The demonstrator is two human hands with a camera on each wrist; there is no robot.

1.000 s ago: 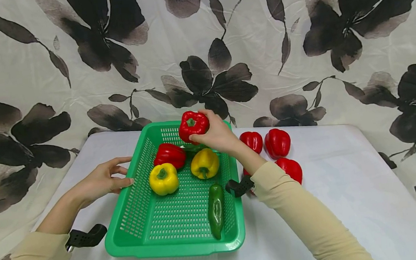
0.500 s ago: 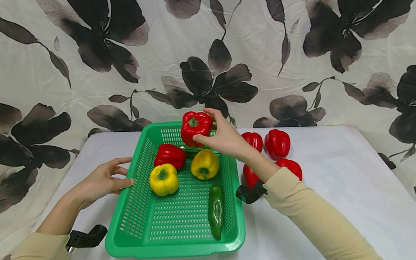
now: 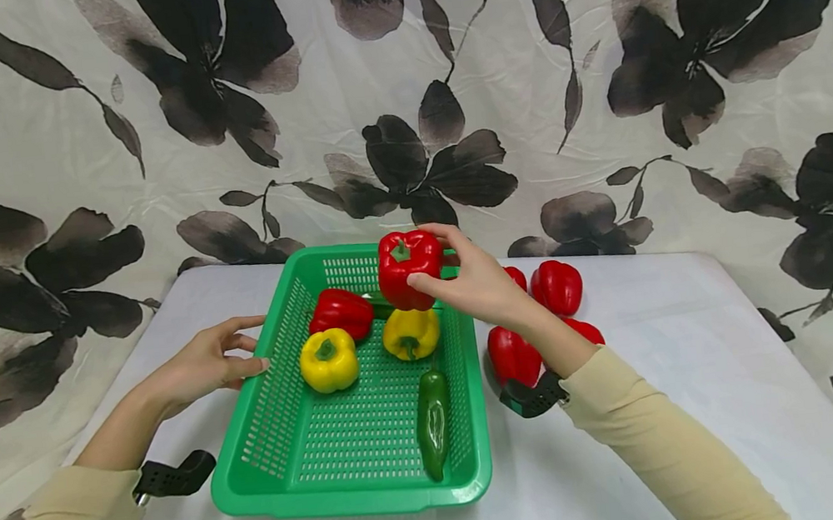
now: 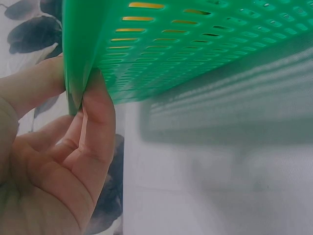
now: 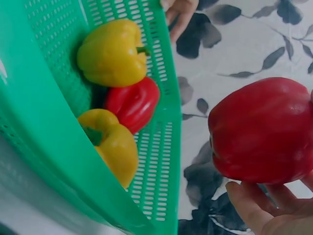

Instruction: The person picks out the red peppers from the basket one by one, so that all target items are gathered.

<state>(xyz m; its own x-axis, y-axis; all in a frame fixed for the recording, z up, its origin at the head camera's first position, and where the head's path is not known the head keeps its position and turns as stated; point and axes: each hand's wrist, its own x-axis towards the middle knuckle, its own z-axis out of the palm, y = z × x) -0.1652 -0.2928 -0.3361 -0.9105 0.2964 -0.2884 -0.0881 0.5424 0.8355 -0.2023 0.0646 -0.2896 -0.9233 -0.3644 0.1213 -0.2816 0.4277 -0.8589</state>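
In the head view my right hand (image 3: 474, 279) grips a red bell pepper (image 3: 410, 271) by its side, holding it above the back right of a green plastic basket (image 3: 319, 501). Its stem faces me. The right wrist view shows the same red bell pepper (image 5: 261, 132) over my fingers. My left hand (image 4: 58, 152) pinches the basket's left rim (image 4: 78, 44) between thumb and fingers. Inside the basket lie a red bell pepper (image 3: 340, 313), two yellow bell peppers (image 3: 328, 360) and a long green pepper (image 3: 433, 426). Another green piece behind is partly hidden by the held pepper.
Several red bell peppers (image 3: 556, 287) stand on the white table (image 3: 666, 353) right of the basket, partly covered by my right forearm. A floral cloth (image 3: 523, 116) hangs behind the table. Black devices (image 3: 173, 474) sit on both wrists.
My right hand has carried the red bell pepper to the right and slightly toward me, so it now overlaps a yellow pepper's top. My left hand and the basket have stayed in place.
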